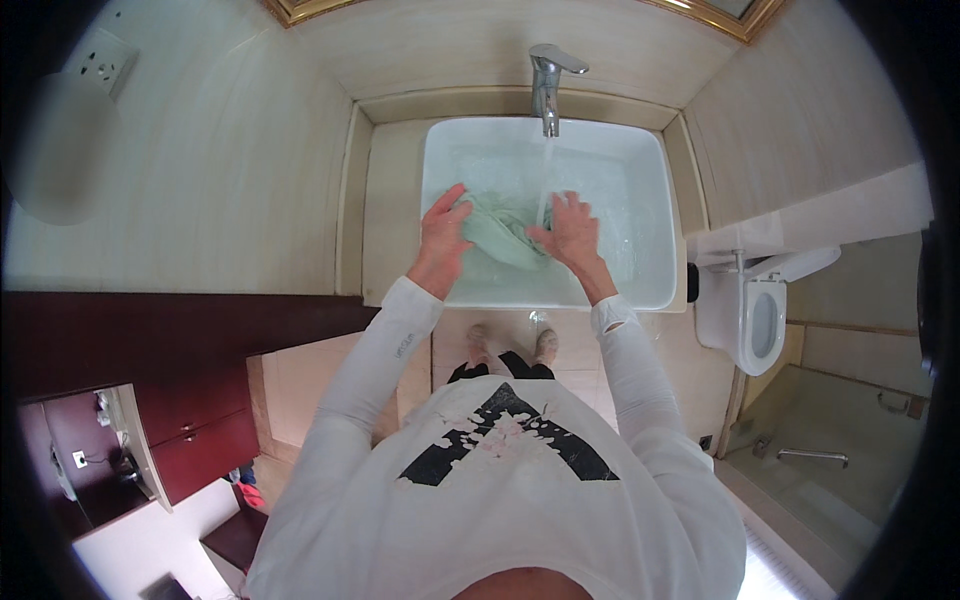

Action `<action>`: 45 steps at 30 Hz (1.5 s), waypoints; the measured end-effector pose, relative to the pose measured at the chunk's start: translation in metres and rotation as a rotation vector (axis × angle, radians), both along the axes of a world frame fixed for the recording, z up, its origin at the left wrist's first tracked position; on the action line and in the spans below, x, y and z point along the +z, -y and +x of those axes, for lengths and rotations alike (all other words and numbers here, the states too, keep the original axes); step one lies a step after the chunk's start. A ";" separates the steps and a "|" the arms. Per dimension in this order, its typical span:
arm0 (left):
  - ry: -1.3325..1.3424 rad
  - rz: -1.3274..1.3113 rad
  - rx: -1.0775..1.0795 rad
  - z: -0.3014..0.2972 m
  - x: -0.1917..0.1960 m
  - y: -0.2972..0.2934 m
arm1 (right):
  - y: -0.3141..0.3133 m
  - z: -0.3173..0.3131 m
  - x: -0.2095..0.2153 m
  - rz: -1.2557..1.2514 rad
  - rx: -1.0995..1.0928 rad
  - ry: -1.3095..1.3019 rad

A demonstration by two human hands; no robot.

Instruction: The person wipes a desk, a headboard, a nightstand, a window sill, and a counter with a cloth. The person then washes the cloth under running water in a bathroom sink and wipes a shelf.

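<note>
A pale green cloth (497, 232) lies bunched in the white rectangular sink (640, 170), under a stream of water running from the chrome tap (548, 82). My left hand (443, 235) grips the cloth's left side. At the cloth's right end, my right hand (572, 232) clutches the fabric, close to the falling water. Both forearms wear white long sleeves and reach over the sink's front rim.
A beige counter (392, 200) surrounds the sink. A white toilet (760, 315) stands to the right, with a glass shower area (830, 440) beyond it. Dark red cabinets (190, 430) stand at the lower left. A wall socket (100, 60) sits at the upper left.
</note>
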State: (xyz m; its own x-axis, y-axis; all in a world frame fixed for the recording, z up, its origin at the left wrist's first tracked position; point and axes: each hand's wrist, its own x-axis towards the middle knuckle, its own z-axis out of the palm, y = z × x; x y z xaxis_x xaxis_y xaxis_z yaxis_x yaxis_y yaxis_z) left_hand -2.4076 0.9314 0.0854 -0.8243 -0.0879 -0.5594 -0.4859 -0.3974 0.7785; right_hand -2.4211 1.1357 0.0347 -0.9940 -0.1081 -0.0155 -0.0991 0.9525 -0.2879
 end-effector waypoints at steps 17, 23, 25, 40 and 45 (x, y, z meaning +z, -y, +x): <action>-0.330 -0.573 -0.548 0.006 -0.054 0.061 | 0.060 -0.042 0.033 -0.344 0.210 0.067; -0.779 -0.469 -0.645 -0.020 -0.064 0.031 | 0.060 -0.037 0.177 -0.717 0.113 0.235; -0.637 -0.275 -0.679 -0.025 -0.068 0.018 | 0.059 -0.034 0.199 -0.864 0.138 0.220; -0.619 -0.046 -0.097 -0.036 -0.014 -0.002 | -0.074 -0.054 0.067 -1.636 -0.474 0.551; -0.616 -0.481 -0.294 -0.028 0.025 -0.048 | -0.002 -0.020 -0.044 -1.897 -0.760 0.833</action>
State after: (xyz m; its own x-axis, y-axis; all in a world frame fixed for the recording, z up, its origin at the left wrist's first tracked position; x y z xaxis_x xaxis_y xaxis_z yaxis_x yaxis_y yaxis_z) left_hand -2.4355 0.9798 0.1103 -0.9970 0.0643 0.0423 0.0500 0.1224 0.9912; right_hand -2.4414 1.1372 -0.0095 -0.6690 -0.2128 -0.7121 0.6502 -0.6317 -0.4221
